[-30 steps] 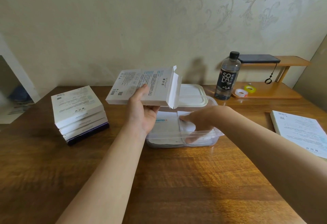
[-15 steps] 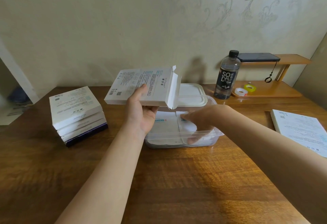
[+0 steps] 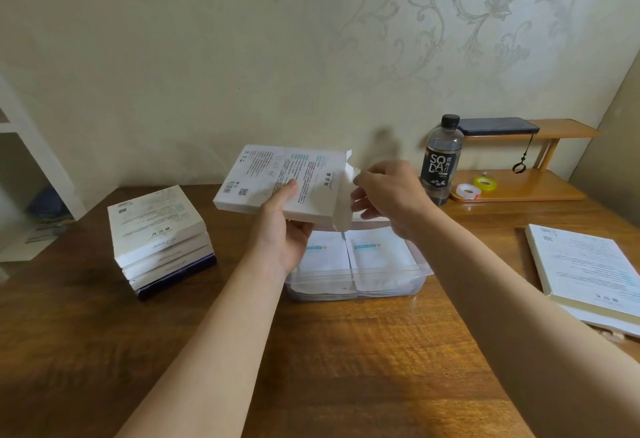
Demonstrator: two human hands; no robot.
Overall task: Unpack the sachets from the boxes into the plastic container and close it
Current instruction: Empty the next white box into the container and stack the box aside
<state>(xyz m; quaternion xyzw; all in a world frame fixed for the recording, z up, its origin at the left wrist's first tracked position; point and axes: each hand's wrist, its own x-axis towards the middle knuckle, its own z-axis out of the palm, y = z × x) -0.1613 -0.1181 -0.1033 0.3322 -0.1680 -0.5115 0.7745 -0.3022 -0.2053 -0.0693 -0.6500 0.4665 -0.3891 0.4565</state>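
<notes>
White box [image 3: 277, 178] gripped in left hand [image 3: 284, 230]; right hand [image 3: 384, 195] pinches its open flap; bottle [image 3: 441, 160] reads "SODA".

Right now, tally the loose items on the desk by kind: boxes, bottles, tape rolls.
Boxes: 6 — held box, stack of four, one on the right
Bottles: 1 — soda bottle
Tape rolls: 2 — white, yellow
Total: 9
</notes>
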